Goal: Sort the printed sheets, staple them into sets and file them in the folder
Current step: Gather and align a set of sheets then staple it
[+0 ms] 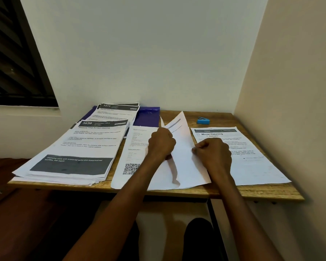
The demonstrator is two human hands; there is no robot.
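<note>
1. The rectangular light-brown wooden tabletop [233, 193] is finished in a matt, visibly grained surface.
2. The white printed paper sheets [70, 147] are matt and smooth, with dark grey printed blocks.
3. The dark blue plastic folder [147, 115] is marked by a glossy sheen.
4. The small light-blue stapler [203, 120] appears to be made of smooth plastic.
5. The cream painted wall [158, 53] is matt and even.

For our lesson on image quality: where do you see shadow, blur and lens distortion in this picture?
Head view: the left hand casts a dark shadow on the lifted sheet; small print on the Mirror Cleaning sheet is too blurred to read; the wide lens bends the table edge and tilts the walls.
</note>
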